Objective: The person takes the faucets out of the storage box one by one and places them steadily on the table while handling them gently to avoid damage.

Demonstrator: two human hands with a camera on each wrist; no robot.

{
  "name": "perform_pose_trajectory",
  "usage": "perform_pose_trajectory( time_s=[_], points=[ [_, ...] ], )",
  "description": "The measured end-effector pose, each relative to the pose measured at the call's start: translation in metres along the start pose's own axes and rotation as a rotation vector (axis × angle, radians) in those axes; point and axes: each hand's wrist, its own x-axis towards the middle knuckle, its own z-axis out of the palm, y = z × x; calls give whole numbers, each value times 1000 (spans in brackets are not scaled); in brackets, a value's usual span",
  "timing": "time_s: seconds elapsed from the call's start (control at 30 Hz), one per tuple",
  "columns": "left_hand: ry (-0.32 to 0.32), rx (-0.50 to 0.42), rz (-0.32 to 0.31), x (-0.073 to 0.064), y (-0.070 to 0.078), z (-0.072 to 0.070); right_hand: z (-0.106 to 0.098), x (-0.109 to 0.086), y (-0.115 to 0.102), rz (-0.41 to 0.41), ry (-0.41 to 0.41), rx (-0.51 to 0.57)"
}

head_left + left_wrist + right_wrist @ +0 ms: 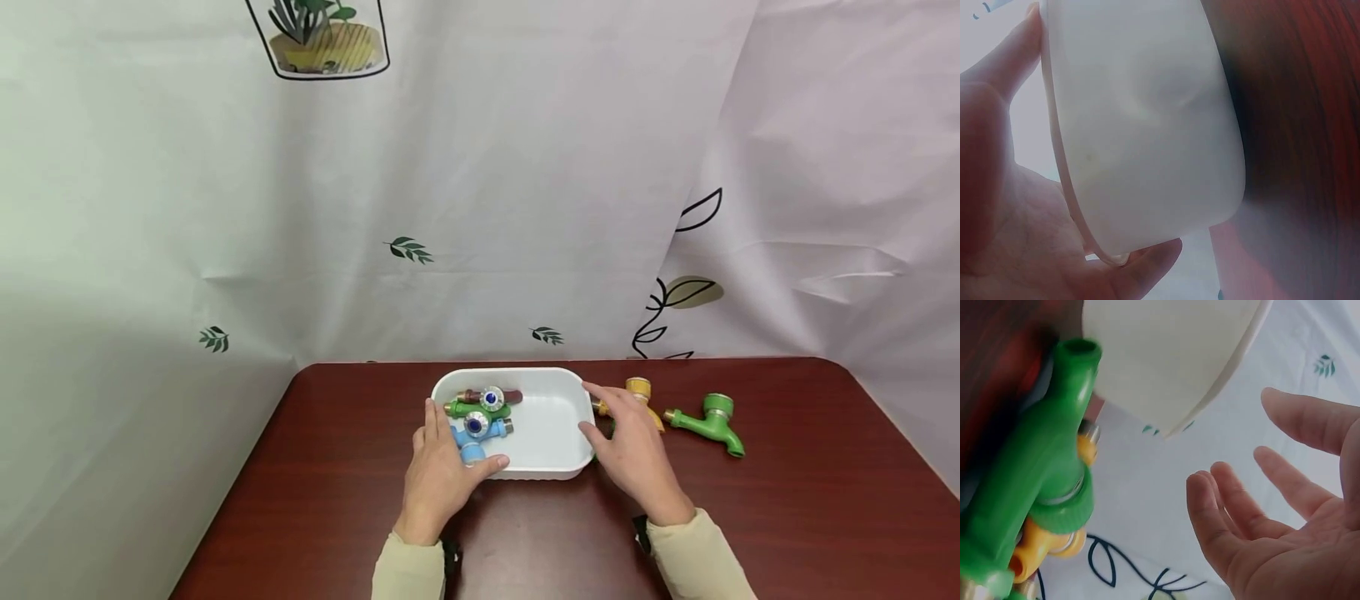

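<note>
A white plastic basin (551, 429) stands between my two hands on the table. My left hand (437, 479) holds its left near corner, fingers along the left side and thumb at the front rim. The left wrist view shows the basin's outer wall (1154, 144) with fingers around the rim. Inside at the left lie a maroon tap (513, 397), a green tap (454, 409) and a blue tap (472, 453). My right hand (637, 454) is spread beside the right rim; the right wrist view shows a gap between its fingers and the basin.
Right of the basin are a yellow tap (639, 389) and, partly behind my right hand, another green tap (1054, 450). Farther right a green tap (712, 427) lies on the dark red table (810, 500). A pale patterned cloth (480, 208) hangs behind the table.
</note>
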Motion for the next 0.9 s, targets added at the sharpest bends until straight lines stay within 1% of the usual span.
perform_pose_trajectory(
  time_s=[0.1,0.37,0.5,0.7,0.9],
  points=[
    [2,-1,-5,0,0,0,6,2,-6,-1,-27,6],
    [4,7,-2,1,-1,0,15,8,-17,-18,-60,13],
    [4,7,2,2,0,0,19,11,-22,-8,-68,16],
    [-6,8,-4,1,0,-1,28,17,-32,11,-104,14],
    [-7,11,-1,0,0,-1,39,19,-41,-48,-97,2]
  ],
)
